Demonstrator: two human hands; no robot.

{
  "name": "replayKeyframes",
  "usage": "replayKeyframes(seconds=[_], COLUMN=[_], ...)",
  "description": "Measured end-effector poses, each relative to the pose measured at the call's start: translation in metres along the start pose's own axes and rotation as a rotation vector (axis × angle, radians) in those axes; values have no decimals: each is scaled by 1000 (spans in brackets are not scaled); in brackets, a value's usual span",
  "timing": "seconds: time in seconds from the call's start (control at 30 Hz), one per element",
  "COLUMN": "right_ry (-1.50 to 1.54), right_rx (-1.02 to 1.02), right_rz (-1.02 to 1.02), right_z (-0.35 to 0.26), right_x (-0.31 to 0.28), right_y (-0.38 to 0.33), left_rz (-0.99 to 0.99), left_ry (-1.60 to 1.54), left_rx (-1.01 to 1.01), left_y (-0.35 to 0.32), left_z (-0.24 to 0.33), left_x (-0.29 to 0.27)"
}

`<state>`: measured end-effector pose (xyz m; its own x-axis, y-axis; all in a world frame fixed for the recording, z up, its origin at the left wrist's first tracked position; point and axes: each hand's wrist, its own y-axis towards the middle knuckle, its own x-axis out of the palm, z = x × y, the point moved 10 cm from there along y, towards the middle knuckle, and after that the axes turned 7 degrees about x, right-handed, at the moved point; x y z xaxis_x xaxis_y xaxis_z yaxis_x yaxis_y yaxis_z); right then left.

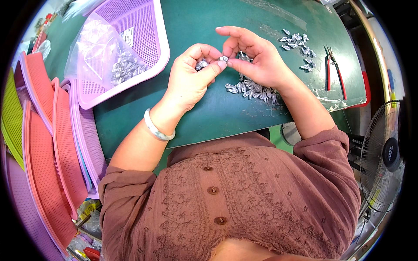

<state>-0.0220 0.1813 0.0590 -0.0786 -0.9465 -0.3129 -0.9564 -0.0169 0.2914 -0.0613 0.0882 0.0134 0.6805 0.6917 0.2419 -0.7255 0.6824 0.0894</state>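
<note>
Between the thumb and forefinger of my left hand (191, 78) is a small silver-grey piece (223, 58). More such pieces show beneath that hand's curled fingers. My right hand (265, 63) meets it from the other side, its thumb and a bent finger at the piece while the forefinger is raised. Exactly how the right fingertips grip is partly hidden. Below the right hand, a heap of small silver-grey looped pieces (259, 90) lies on the green table (209, 108). A looser group of similar pieces (296, 41) is spread farther right.
A lilac mesh basket (162, 61) at the left holds a clear plastic bag (89, 56) with many grey pieces inside. Red-handled pliers (332, 71) lie near the table's right edge. Coral and purple baskets (43, 165) stand stacked at left; a fan (383, 156) is at right.
</note>
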Motion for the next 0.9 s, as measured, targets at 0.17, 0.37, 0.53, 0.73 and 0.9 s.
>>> replayKeyframes(seconds=[0.17,0.37,0.53,0.73,0.9], right_ry=[-62,-416,-511,-574,-276], right_rx=[54,55,-10,-43,-2], right_rz=[-44,-328,-323,-278,-108], right_z=[3,2,-2,-5,-6], right_x=[1,24,31,31,11], right_y=[0,-7,-9,-8,-2], left_rz=[29,74,54,100,83], left_ry=[-276,-463,-471,-404,-264], left_rx=[-141,-229,-235,-227,-231], left_y=[1,2,4,3,1], left_z=[-15,-23,-24,-28,-28], left_x=[-8,-16,-15,-19,-16])
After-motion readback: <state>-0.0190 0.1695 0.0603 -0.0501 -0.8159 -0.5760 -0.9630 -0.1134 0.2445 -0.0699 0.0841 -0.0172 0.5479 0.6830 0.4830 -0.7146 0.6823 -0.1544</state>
